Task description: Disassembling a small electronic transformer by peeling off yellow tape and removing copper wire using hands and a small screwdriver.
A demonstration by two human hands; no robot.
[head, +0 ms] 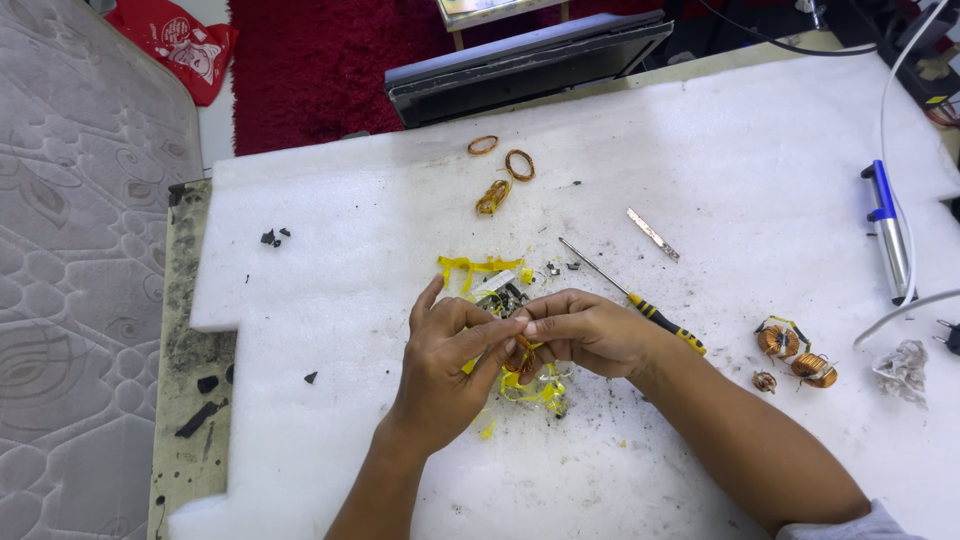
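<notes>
I am watching both hands meeting over the middle of the white foam sheet (330,290) that is covering the bench: the left hand (445,365) is pinching with thumb and forefinger, and the right hand (590,330) is closing its fingertips on the same spot, so the two are gripping one small copper-wound part (523,347) between them, though the fingers are hiding most of it. Yellow tape scraps (530,390) are trailing right under the hands, and more yellow tape (478,266) is lying just beyond the left hand's fingertips beside a small dark piece. A screwdriver with a yellow and black handle (640,305) is lying just beyond the right hand, its handle nearly touching the right wrist and its shaft pointing away from it. Three loose copper wire rings (505,170) are sitting well beyond the hands. Out past the right forearm, three copper toroid coils (790,350) are clustering together, and farther out on that side a blue and silver pen-shaped tool (888,235) is resting with a white cable. A flat metal strip (652,235) is lying beyond the screwdriver
</notes>
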